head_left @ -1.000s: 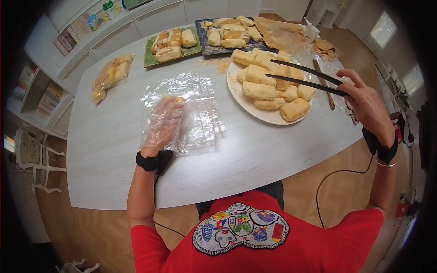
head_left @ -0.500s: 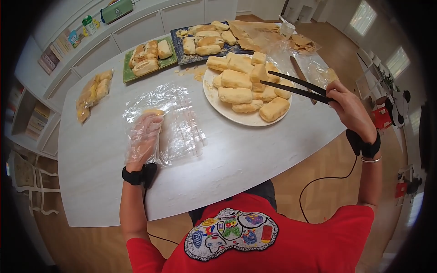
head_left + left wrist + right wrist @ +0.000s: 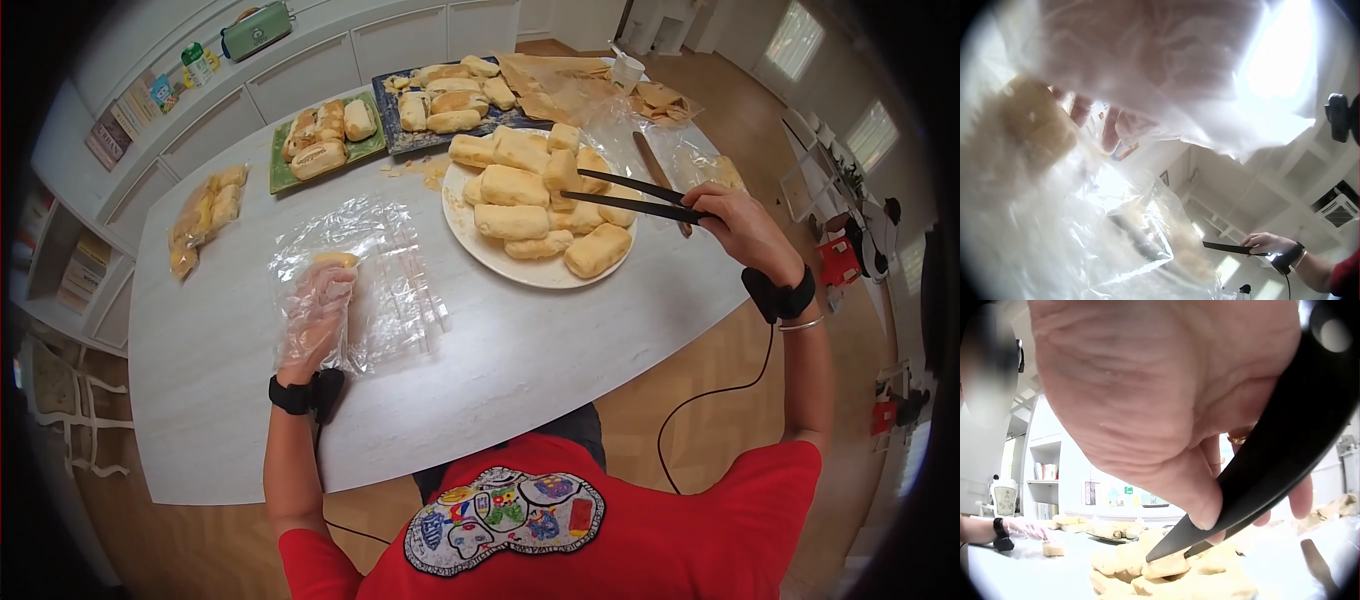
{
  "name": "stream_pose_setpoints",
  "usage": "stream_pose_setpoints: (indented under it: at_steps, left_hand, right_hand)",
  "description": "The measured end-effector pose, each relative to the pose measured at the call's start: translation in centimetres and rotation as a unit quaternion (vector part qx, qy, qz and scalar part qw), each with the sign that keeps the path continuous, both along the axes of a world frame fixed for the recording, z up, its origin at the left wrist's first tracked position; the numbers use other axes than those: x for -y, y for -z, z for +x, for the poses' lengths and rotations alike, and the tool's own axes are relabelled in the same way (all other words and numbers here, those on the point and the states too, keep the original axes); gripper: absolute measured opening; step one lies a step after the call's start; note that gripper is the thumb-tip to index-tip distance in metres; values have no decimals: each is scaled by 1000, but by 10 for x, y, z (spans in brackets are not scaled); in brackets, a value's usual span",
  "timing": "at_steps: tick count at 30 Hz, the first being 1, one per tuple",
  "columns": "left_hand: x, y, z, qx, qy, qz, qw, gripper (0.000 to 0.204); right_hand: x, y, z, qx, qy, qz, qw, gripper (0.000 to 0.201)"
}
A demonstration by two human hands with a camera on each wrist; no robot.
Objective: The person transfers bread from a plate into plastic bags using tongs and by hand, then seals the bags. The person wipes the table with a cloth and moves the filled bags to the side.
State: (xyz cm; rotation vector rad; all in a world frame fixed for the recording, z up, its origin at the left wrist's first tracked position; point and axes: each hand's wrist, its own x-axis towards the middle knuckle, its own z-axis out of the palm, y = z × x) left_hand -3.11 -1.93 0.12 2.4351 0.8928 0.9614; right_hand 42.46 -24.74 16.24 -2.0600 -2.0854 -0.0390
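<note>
My right hand [image 3: 745, 228] holds black tongs [image 3: 640, 208] between thumb and fingers. The tongs' tips reach over a white plate [image 3: 470, 252] piled with pale yellow bread rolls. In the right wrist view the tips stand at either side of one roll [image 3: 1166, 566] on top of the pile. My left hand [image 3: 318, 305], covered in clear plastic, has its fingers bent over a bread roll [image 3: 335, 259] at a clear plastic bag [image 3: 385, 275] on the table. The left wrist view shows this roll [image 3: 1035, 128] blurred behind plastic, close to the fingertips.
Behind stand a green tray [image 3: 290, 182] and a dark blue tray [image 3: 395, 140], both with rolls. A filled plastic bag [image 3: 207, 215] lies at the left. Brown paper [image 3: 550, 82], a white cup [image 3: 627, 68] and a knife [image 3: 652, 160] lie beyond the plate.
My right hand has come nearer and lower, bringing the tongs from above the plate's far side down to a roll on the pile. The left hand stays at the bag while the head view shifts.
</note>
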Motion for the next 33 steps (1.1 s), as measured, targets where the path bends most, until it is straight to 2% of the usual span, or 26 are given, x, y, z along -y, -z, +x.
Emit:
stream_pose_setpoints:
  at_steps: [3,5,6,8,12,14,18,20,21,23,29,33]
  left_hand:
    - [-1,0,0,-11,-1,0,1000,19]
    - [-1,2,1,-14,-7,-6,1000,18]
    - [-1,2,1,-14,-7,-6,1000,18]
    - [-1,1,2,-9,-6,-6,1000,17]
    - [0,1,2,-10,-6,1,1000,17]
    - [0,0,3,4,-15,1,1000,17]
    - [-2,3,3,10,-10,-3,1000,16]
    - [-2,3,4,6,-15,-2,1000,15]
    - [-2,4,4,6,-14,-2,1000,15]
    - [-2,3,3,7,-13,4,1000,16]
    - [-5,9,2,7,-14,-16,1000,17]
    - [-2,6,0,14,-9,-17,1000,17]
  right_hand:
    - [3,0,2,-4,-4,-25,1000,13]
    - [7,-3,0,18,51,-21,998,12]
    - [7,-1,2,18,52,-21,998,12]
    - [7,4,9,17,18,-4,1000,11]
    - [3,6,4,9,7,-25,1000,11]
    - [2,8,-3,61,20,-55,996,10]
    - [3,12,-11,86,18,-36,995,8]
    - [3,13,-15,117,-8,-49,992,8]
    - [3,12,-16,117,-7,-48,992,8]
    - [2,10,-17,111,29,-123,986,9]
    - [2,25,-4,41,-20,-93,995,11]
    - [3,10,-11,40,-26,-103,994,15]
